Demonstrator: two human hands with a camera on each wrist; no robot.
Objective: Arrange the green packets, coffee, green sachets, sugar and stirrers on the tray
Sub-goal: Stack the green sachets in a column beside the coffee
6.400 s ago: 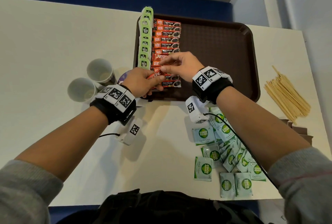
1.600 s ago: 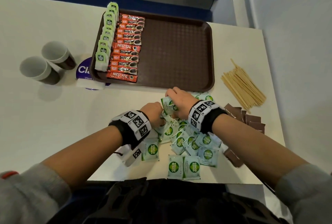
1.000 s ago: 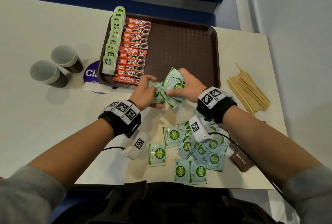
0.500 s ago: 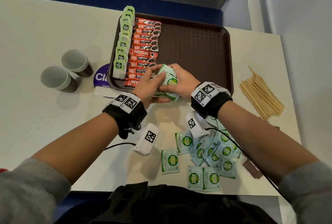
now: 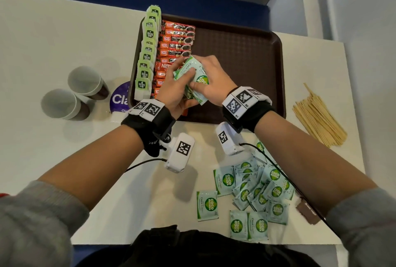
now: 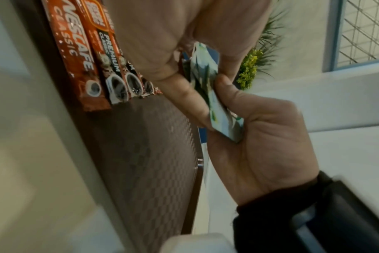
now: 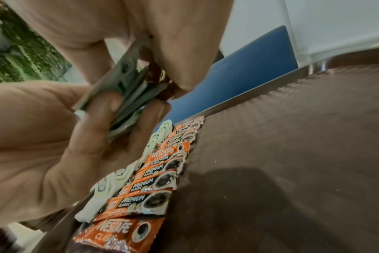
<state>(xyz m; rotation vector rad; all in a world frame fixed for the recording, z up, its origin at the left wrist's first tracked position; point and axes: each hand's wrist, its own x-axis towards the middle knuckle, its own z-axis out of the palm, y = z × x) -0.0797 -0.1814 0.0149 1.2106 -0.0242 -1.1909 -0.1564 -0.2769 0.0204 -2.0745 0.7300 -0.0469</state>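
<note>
Both hands hold one stack of green sachets (image 5: 199,78) just above the near left part of the brown tray (image 5: 246,52). My left hand (image 5: 182,78) grips the stack from the left and my right hand (image 5: 203,74) pinches it from the right. The left wrist view shows the stack (image 6: 214,102) edge-on between the fingers. On the tray, a row of green packets (image 5: 147,52) stands along the left rim beside a column of orange coffee sticks (image 5: 177,44). Several more sachets (image 5: 252,189) lie loose on the table near me.
Wooden stirrers (image 5: 317,117) lie in a pile right of the tray. Brown sugar packets (image 5: 306,213) peek out beside my right forearm. Two paper cups (image 5: 85,80) and a purple disc (image 5: 120,97) sit left of the tray. The tray's right half is bare.
Both hands gathered sachets from the loose pile, lifted them as a stack and carried it forward over the tray's near left part, beside the coffee sticks.
</note>
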